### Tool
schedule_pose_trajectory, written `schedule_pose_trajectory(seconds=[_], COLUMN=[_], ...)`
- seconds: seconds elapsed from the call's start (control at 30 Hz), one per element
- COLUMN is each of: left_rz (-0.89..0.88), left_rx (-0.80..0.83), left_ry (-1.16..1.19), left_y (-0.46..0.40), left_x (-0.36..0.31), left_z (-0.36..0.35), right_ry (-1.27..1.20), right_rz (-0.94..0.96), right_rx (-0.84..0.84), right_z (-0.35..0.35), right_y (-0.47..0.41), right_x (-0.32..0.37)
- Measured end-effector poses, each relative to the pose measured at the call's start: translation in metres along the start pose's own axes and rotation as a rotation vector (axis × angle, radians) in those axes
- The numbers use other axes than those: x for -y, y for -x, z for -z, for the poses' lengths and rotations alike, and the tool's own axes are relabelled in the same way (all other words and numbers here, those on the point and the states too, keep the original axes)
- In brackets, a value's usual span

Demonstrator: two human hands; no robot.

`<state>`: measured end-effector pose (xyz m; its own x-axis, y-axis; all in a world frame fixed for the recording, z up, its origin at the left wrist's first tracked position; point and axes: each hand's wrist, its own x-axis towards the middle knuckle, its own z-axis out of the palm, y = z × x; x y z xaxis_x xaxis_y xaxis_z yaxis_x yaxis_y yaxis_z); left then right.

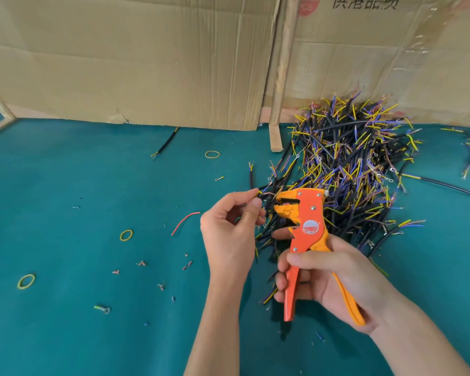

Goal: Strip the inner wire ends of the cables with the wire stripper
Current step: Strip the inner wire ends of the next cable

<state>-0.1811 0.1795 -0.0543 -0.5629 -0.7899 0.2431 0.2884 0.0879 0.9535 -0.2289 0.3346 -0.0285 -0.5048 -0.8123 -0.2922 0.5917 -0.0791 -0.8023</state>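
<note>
Teal cloth (65,185) lay before cardboard (133,63), and beside the cable pile (350,164) the right hand (329,278) clenched the orange stripper (304,229) by its handles, jaws apart, while just left of it the left hand (228,229) pinched a cable (261,198) at the stripper's nose.

Both forearms are bare, with no sleeves, gloves or jewellery visible.

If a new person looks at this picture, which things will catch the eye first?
The orange wire stripper near the centre stands out, gripped by the right hand. Behind it, a big pile of black cables with yellow and blue ends lies on the teal table. The left hand pinches one cable at the stripper's head.
</note>
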Motion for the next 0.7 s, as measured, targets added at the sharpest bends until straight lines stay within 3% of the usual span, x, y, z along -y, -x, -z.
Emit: schedule_pose_trajectory(seconds=[0.47,0.7], left_rz=[0.028,0.020], left_rx=[0.095,0.113], left_ry=[-0.006,-0.076], left_y=[0.004,0.005], left_x=[-0.002,0.002], left_z=[-0.006,-0.008], right_ry=[0.070,0.045], right_rz=[0.074,0.088], right_rx=[0.030,-0.096], right_z=[-0.006,-0.009], right_y=[0.004,0.000], right_x=[0.003,-0.001])
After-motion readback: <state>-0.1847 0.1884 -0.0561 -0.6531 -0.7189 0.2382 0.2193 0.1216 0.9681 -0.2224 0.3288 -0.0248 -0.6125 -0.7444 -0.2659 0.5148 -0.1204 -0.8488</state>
